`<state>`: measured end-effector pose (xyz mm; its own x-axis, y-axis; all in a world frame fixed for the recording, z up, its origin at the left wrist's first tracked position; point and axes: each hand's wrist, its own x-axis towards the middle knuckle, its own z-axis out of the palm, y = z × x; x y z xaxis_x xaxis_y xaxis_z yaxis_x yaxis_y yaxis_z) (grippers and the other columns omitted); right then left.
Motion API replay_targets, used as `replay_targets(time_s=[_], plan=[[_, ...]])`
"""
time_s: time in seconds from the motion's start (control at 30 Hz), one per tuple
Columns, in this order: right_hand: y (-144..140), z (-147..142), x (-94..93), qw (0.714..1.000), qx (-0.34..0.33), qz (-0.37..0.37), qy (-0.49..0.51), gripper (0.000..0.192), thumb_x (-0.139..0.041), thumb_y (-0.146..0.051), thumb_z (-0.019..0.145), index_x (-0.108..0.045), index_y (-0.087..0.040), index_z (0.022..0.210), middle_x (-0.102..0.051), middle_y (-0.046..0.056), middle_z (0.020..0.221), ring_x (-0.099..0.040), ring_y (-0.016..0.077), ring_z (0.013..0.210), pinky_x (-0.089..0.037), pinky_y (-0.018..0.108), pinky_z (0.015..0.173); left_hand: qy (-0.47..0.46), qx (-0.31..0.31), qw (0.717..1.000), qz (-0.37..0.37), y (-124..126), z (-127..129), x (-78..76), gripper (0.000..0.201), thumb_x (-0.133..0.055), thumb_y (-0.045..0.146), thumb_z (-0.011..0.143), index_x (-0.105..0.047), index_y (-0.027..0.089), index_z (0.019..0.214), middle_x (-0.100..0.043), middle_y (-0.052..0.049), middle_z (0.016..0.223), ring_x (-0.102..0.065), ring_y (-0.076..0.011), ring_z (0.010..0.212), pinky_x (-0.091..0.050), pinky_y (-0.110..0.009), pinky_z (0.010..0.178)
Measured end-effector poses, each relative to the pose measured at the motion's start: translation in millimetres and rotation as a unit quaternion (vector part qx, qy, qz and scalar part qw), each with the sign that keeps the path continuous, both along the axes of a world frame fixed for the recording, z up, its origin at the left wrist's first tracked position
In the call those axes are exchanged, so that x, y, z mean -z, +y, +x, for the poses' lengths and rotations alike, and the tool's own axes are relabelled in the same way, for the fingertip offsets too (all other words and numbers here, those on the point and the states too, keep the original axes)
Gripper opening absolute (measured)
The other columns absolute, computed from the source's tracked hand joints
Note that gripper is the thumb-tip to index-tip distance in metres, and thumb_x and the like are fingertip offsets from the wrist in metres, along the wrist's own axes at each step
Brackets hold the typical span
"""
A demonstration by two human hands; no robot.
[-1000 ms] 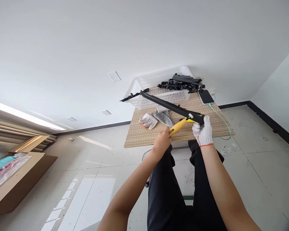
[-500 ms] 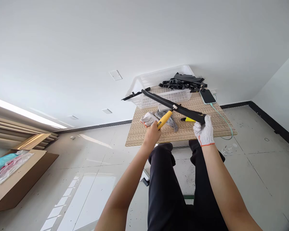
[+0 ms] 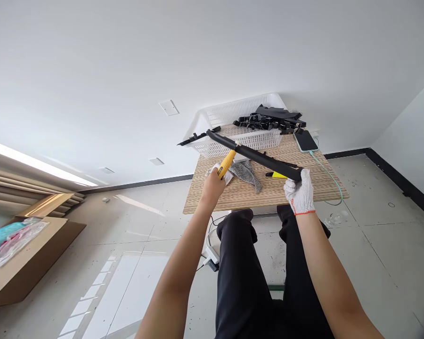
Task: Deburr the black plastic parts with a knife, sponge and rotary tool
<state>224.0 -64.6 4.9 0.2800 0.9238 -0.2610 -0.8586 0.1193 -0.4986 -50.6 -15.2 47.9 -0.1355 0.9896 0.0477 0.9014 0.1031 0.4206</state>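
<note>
Head view, L to R: bare left hand (image 3: 212,184) grips yellow tool (image 3: 226,163), tip touching long black strip (image 3: 254,155) at its 10 o'clock end. Gloved right hand (image 3: 298,192) clamps strip's 4 o'clock end over wooden table (image 3: 247,195). Strip looks light, rigid plastic; prob best held near both ends.
</note>
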Motion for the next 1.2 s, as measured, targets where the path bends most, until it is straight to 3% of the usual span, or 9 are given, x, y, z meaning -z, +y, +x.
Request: replay_targets(time_s=[0.23, 0.4, 0.57, 0.67, 0.77, 0.87, 1.03, 1.2], plan=[[-1, 2, 1.1, 1.000, -0.003, 0.003, 0.004, 0.039, -0.075, -0.054, 0.084, -0.056, -0.021, 0.084, -0.049, -0.008, 0.060, -0.042, 0.0036, 0.039, -0.033, 0.014, 0.030, 0.014, 0.027, 1.000, -0.002, -9, 10, 7.2, 0.017, -0.054, 0.015, 0.090, -0.057, 0.018, 0.107, -0.067, -0.010, 0.088, -0.067, -0.0263, 0.082, -0.044, -0.032, 0.064], [-1, 2, 0.6, 1.000, -0.008, 0.009, 0.007, 0.037, -0.074, -0.053, 0.085, -0.056, -0.021, 0.083, -0.050, -0.008, 0.059, -0.042, 0.0039, 0.040, -0.037, 0.014, 0.032, 0.028, 0.102, 0.994, -0.033, -35, 46, 19.6, 0.023, -0.053, 0.013, 0.089, -0.058, 0.020, 0.110, -0.071, -0.010, 0.091, -0.070, -0.0266, 0.090, -0.048, -0.032, 0.072], [-1, -1, -3.7, 1.000, 0.013, 0.003, 0.001, 0.034, -0.074, -0.052, 0.085, -0.059, -0.021, 0.087, -0.056, -0.007, 0.061, -0.043, 0.0037, 0.039, -0.035, 0.014, 0.031, 0.052, 0.151, 0.982, -0.101, -60, 85, 21.9, 0.027, -0.054, 0.017, 0.091, -0.056, 0.022, 0.117, -0.074, -0.011, 0.095, -0.073, -0.0285, 0.093, -0.050, -0.033, 0.074], [-1, -1, -6.3, 0.999, 0.016, -0.036, 0.002, 0.032, -0.070, -0.051, 0.089, -0.059, -0.021, 0.085, -0.056, -0.007, 0.057, -0.043, 0.0040, 0.037, -0.035, 0.014, 0.030, 0.057, 0.185, 0.975, -0.112, -71, 101, 21.7, 0.031, -0.055, 0.017, 0.091, -0.054, 0.020, 0.121, -0.074, -0.013, 0.099, -0.073, -0.0296, 0.094, -0.050, -0.033, 0.071], [-1, 0, -8.3, 0.994, 0.023, -0.105, 0.009, 0.038, -0.067, -0.052, 0.090, -0.051, -0.023, 0.074, -0.042, -0.010, 0.045, -0.035, 0.0044, 0.031, -0.033, 0.014, 0.028, 0.063, 0.213, 0.968, -0.120, -77, 110, 21.7, 0.029, -0.056, 0.017, 0.090, -0.054, 0.019, 0.119, -0.074, -0.014, 0.099, -0.073, -0.0307, 0.093, -0.049, -0.033, 0.068], [-1, 0, -9.6, 0.992, 0.031, -0.118, 0.017, 0.036, -0.062, -0.049, 0.094, -0.050, -0.023, 0.073, -0.041, -0.010, 0.044, -0.033, 0.0039, 0.030, -0.033, 0.013, 0.028, 0.074, 0.216, 0.966, -0.121, -78, 110, 21.4, 0.028, -0.056, 0.015, 0.089, -0.053, 0.020, 0.117, -0.074, -0.013, 0.096, -0.073, -0.0296, 0.092, -0.048, -0.032, 0.068], [-1, -2, -7.8, 0.999, 0.012, -0.034, 0.022, 0.033, -0.069, -0.051, 0.090, -0.057, -0.021, 0.083, -0.054, -0.008, 0.057, -0.041, 0.0031, 0.036, -0.035, 0.013, 0.030, 0.086, 0.183, 0.974, -0.102, -70, 95, 19.3, 0.029, -0.055, 0.016, 0.090, -0.053, 0.022, 0.118, -0.074, -0.012, 0.095, -0.073, -0.0296, 0.093, -0.050, -0.033, 0.072], [0, 1, -1.8, 0.999, 0.020, 0.011, 0.031, 0.034, -0.073, -0.051, 0.087, -0.059, -0.020, 0.088, -0.052, -0.008, 0.059, -0.042, 0.0035, 0.040, -0.035, 0.014, 0.032, 0.088, 0.134, 0.983, -0.089, -63, 68, 14.4, 0.021, -0.052, 0.014, 0.090, -0.055, 0.022, 0.109, -0.073, -0.011, 0.092, -0.072, -0.0293, 0.090, -0.049, -0.034, 0.071]])
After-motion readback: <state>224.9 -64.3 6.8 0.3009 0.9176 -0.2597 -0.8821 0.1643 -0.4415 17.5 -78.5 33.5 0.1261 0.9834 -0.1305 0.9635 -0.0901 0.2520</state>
